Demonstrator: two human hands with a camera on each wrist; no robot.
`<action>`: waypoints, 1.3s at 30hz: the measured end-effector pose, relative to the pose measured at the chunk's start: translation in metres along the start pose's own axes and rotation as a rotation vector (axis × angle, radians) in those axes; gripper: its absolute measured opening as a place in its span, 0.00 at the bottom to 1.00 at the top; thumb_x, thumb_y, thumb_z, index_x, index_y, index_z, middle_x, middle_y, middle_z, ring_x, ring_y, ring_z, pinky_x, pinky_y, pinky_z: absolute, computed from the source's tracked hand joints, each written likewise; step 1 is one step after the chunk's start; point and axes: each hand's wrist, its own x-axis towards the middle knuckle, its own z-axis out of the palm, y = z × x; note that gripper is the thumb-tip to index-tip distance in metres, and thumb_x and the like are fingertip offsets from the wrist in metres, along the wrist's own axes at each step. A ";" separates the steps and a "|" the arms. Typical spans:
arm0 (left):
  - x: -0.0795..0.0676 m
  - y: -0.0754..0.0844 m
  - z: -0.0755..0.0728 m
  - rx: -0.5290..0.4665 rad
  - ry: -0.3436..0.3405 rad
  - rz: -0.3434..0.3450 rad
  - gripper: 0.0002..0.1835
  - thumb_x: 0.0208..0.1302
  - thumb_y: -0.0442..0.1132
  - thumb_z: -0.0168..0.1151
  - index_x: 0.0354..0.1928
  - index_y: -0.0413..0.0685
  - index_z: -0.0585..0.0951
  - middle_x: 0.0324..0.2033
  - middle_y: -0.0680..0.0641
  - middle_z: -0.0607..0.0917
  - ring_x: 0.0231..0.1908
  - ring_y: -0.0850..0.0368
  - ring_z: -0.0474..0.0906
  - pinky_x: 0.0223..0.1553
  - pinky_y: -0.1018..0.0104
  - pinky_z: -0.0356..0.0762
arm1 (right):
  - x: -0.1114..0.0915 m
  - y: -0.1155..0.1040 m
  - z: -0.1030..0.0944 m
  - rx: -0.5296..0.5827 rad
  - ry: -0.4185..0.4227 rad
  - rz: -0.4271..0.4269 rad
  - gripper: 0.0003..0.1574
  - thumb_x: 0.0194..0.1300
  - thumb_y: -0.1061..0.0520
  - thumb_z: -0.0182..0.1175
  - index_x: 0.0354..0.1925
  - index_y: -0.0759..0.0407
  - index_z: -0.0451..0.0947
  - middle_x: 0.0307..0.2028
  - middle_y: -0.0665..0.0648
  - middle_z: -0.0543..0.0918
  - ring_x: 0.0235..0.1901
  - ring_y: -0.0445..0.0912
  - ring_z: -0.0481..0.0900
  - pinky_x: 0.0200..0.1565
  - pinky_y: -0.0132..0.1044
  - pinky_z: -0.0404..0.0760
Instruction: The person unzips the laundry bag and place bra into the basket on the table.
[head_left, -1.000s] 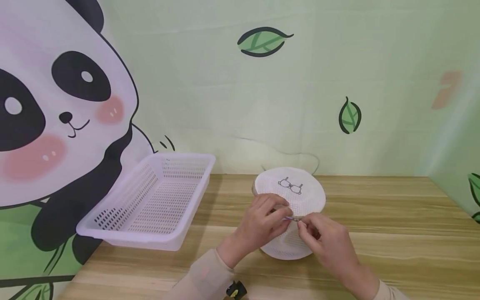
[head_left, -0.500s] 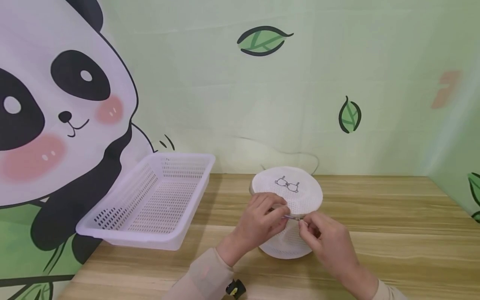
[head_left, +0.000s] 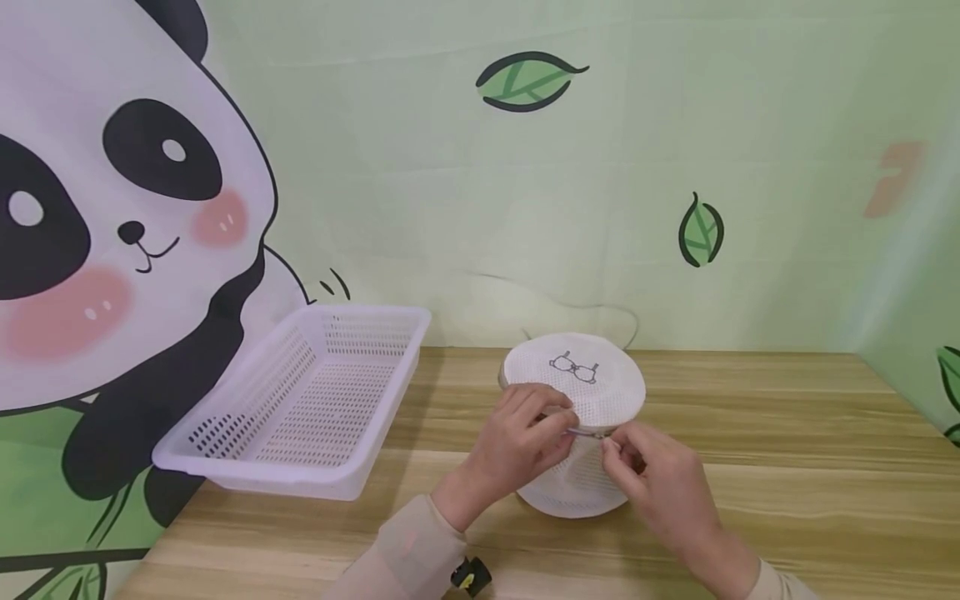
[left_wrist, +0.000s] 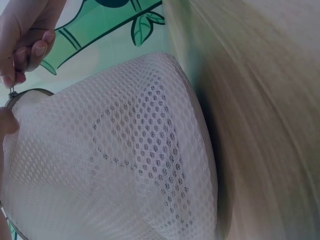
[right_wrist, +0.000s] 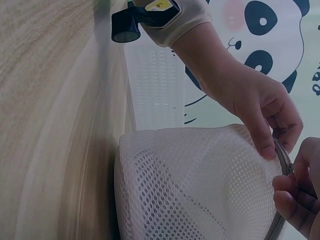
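Note:
A white mesh laundry bag (head_left: 600, 387), round-topped with a small bra print on its lid, stands on the wooden table. A grey zipper (right_wrist: 283, 155) runs around the rim under the lid. My left hand (head_left: 521, 437) grips the bag's edge beside the zipper, its thumb on the mesh side in the right wrist view. My right hand (head_left: 663, 479) pinches the small metal zipper pull (left_wrist: 13, 92) at the front of the rim, just right of the left hand. Both hands hide part of the bag's front in the head view. What the bag contains cannot be made out.
A white perforated plastic basket (head_left: 348, 479) sits to the left on the wooden table (head_left: 810, 467). A green wall cloth (head_left: 375, 192) with a panda and leaf print rises behind. A black wrist camera (head_left: 471, 577) shows by the left sleeve.
My right hand has slid slightly right along the rim with the zipper pull, so more zipper shows between the hands. The bag's lid has shifted a little left, and the left hand stays on the edge.

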 end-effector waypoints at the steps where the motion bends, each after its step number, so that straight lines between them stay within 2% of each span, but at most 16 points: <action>1: 0.000 0.000 0.000 -0.001 0.001 -0.003 0.09 0.49 0.37 0.70 0.33 0.51 0.80 0.38 0.51 0.82 0.42 0.59 0.79 0.51 0.68 0.77 | 0.000 0.000 0.000 0.000 0.001 0.003 0.15 0.46 0.70 0.64 0.20 0.52 0.71 0.17 0.40 0.68 0.21 0.27 0.64 0.22 0.17 0.67; 39: 0.002 -0.006 -0.004 -0.027 0.035 -0.030 0.08 0.50 0.35 0.69 0.32 0.48 0.78 0.36 0.50 0.82 0.39 0.57 0.79 0.48 0.67 0.78 | 0.004 0.007 -0.006 -0.033 0.041 0.027 0.13 0.46 0.71 0.64 0.21 0.55 0.74 0.17 0.42 0.70 0.20 0.28 0.65 0.21 0.17 0.68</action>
